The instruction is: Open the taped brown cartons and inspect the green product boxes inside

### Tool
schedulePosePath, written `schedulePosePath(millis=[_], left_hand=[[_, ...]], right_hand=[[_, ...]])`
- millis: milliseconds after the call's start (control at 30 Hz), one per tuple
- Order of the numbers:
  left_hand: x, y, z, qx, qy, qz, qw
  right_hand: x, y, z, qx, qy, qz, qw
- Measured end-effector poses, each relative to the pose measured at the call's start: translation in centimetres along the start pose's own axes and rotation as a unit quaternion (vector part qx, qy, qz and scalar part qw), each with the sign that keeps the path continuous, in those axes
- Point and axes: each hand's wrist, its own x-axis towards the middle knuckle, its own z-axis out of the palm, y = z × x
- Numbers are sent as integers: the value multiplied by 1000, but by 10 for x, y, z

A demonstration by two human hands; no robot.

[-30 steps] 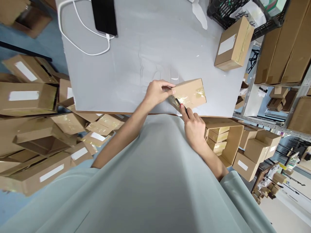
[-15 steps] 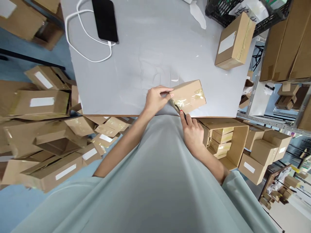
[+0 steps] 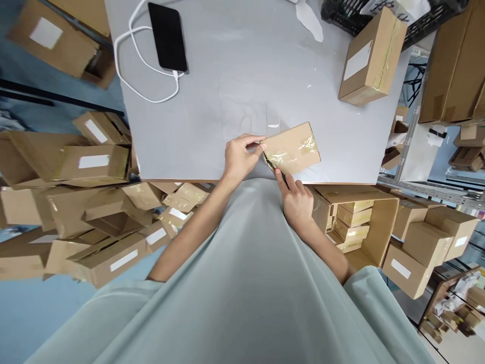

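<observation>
A small cardboard box (image 3: 291,149) with shiny clear tape lies at the table's front edge. My left hand (image 3: 243,155) pinches the box's left corner between thumb and fingers. In my right hand (image 3: 297,202) is a utility knife (image 3: 272,166), dark-handled, gripped with the index finger stretched along it. Its front end lies against the taped left end of the box; how deep the blade sits is too small to tell.
On the grey table (image 3: 227,60) lie a black phone (image 3: 168,36) with a white cable and a taller carton (image 3: 373,60) beside a black crate (image 3: 341,23). Cartons are heaped on the left floor. An open carton (image 3: 382,222) of small boxes stands below the table's right side.
My right hand and the knife have shifted slightly left and up along the box's left end. The left hand keeps its pinch. The whole view has swung a little.
</observation>
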Motion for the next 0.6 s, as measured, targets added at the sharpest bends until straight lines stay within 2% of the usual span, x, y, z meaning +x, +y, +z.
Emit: schedulePosePath(millis=[233, 400, 500, 600], left_hand=[[1, -3, 1, -9, 4, -16, 1000], [0, -6, 1, -15, -15, -22, 1000], [0, -5, 2, -14, -5, -18, 1000], [4, -4, 0, -7, 1, -3, 1000]], right_hand=[[-30, 19, 12, -19, 18, -27, 999], [-43, 32, 7, -6, 42, -30, 999], [-48, 48, 3, 47, 93, -20, 994], [-33, 77, 8, 153, 184, 58, 969]])
